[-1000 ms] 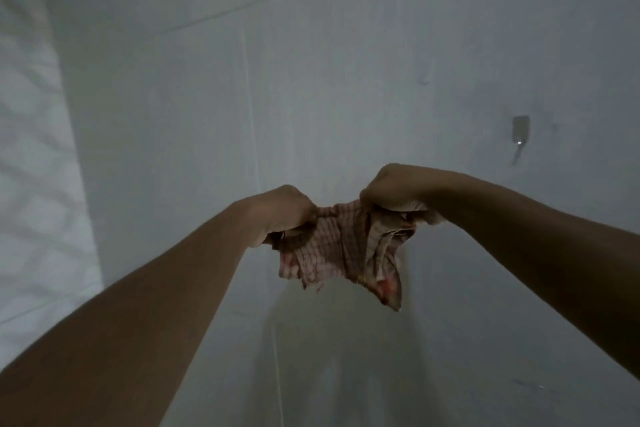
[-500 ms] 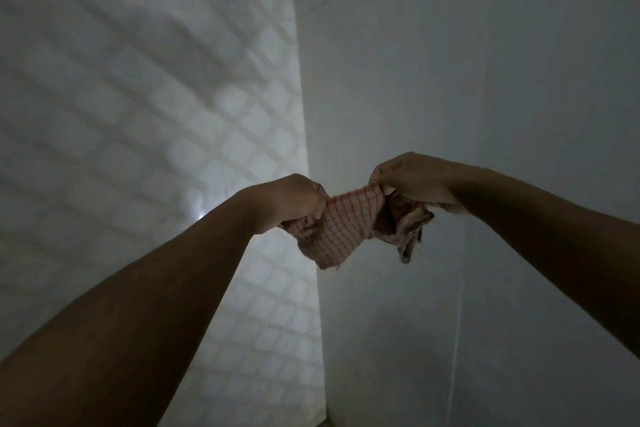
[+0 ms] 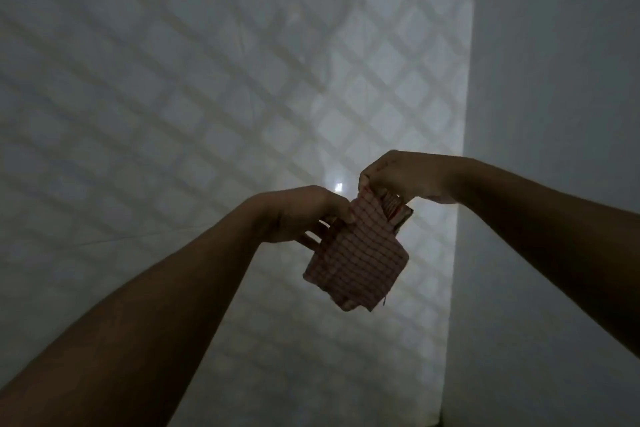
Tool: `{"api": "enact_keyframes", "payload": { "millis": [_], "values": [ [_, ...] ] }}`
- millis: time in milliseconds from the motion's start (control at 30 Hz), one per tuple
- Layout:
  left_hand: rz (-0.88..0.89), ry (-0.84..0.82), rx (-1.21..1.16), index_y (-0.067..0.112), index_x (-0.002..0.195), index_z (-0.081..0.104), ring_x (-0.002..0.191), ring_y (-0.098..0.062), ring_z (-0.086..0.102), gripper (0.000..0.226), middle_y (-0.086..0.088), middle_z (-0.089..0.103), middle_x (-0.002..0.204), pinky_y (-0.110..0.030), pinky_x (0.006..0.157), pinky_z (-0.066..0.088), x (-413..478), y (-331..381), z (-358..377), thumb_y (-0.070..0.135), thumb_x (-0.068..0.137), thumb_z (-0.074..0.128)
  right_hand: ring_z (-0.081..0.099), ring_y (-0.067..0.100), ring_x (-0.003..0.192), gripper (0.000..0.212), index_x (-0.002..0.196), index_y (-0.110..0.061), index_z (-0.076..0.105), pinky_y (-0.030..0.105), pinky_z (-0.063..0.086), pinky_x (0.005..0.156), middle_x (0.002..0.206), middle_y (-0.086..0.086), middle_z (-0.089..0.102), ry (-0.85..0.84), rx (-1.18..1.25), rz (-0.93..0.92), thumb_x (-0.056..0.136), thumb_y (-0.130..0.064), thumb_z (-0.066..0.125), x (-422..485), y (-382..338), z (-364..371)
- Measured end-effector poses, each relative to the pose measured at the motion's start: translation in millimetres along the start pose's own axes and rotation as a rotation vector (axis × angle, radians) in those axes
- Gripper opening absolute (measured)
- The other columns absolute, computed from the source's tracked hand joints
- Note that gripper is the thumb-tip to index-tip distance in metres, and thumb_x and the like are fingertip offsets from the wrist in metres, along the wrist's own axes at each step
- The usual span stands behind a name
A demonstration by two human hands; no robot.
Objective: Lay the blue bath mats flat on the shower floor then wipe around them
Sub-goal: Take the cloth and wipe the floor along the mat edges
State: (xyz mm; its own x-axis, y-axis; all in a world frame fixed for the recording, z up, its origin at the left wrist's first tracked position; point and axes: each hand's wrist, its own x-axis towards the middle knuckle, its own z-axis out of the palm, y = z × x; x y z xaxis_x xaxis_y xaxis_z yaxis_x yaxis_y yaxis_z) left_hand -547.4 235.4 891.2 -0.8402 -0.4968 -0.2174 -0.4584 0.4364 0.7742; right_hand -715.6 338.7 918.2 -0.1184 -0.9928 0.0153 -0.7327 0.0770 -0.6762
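Two hands on one checked cloth (image 3: 356,253), up just right of centre in the frame, folded over and hanging down. Right hand (image 3: 401,177) pinches its top corner from above, fingers curled tight. Left hand (image 3: 301,215) grips the upper left edge, thumb on the fabric, fingers curled behind. Behind them, tiled wall (image 3: 207,80) fills the left and plain wall (image 3: 554,80) runs down the right.

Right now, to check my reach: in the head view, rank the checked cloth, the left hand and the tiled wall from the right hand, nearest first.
1. checked cloth: pinched at its top by the right hand.
2. left hand: just to the left, holding the same cloth.
3. tiled wall: behind both hands.
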Motion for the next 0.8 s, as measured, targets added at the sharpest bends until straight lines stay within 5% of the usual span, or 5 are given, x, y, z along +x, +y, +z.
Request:
{"api": "enact_keyframes", "payload": {
  "millis": [233,367,533,700,800],
  "values": [
    [0.078,0.217,-0.185,0.012,0.109,0.069,0.104,-0.023,0.061,0.022,-0.005,0.066,0.111,-0.036,0.085,0.046,1.6,-42.6,-46.0,0.017,0.100,0.049,0.067,0.029,0.102,0.016,0.104,-0.018,0.067,0.048,0.058,0.087,0.107,0.008,0.070,0.022,0.118,-0.014,0.095,-0.025,0.056,91.7,11.2,38.9],
    [0.125,0.422,-0.254,0.018,0.102,0.071,0.097,-0.023,0.058,0.023,-0.003,0.067,0.103,-0.036,0.082,0.045,0.1,-65.8,-74.2,0.018,0.103,0.049,0.060,0.021,0.104,0.024,0.105,-0.020,0.062,0.041,0.054,0.085,0.112,0.002,0.064,0.082,0.193,-0.005,0.095,-0.041,0.056,141.7,16.4,65.3],
    [0.024,0.648,-0.232,0.025,0.094,0.075,0.105,-0.030,0.061,0.023,-0.003,0.071,0.104,-0.047,0.096,0.046,-8.4,-96.4,-99.6,0.020,0.101,0.054,0.071,0.031,0.101,0.063,0.113,-0.017,0.068,0.043,0.055,0.082,0.113,0.015,0.072,-0.427,0.393,0.083,0.093,-0.069,0.040,190.6,18.2,83.7],
    [-0.092,0.903,-0.239,0.021,0.104,0.076,0.108,-0.028,0.066,0.016,-0.005,0.075,0.108,-0.053,0.103,0.047,-25.8,-118.2,-108.9,0.018,0.098,0.061,0.070,0.033,0.095,0.042,0.114,-0.012,0.064,0.042,0.052,0.080,0.109,0.018,0.073,-0.542,0.536,-0.127,0.099,-0.048,0.048,237.0,-14.5,110.0],
    [-0.189,1.085,-0.230,0.018,0.109,0.076,0.113,-0.026,0.066,0.016,-0.006,0.075,0.110,-0.042,0.094,0.050,-50.4,-132.4,-98.5,0.018,0.098,0.063,0.065,0.027,0.089,0.021,0.100,-0.016,0.065,0.040,0.052,0.075,0.095,0.009,0.069,-0.482,0.552,-0.301,0.095,-0.036,0.060,253.8,-38.6,137.9]
  ]
}}
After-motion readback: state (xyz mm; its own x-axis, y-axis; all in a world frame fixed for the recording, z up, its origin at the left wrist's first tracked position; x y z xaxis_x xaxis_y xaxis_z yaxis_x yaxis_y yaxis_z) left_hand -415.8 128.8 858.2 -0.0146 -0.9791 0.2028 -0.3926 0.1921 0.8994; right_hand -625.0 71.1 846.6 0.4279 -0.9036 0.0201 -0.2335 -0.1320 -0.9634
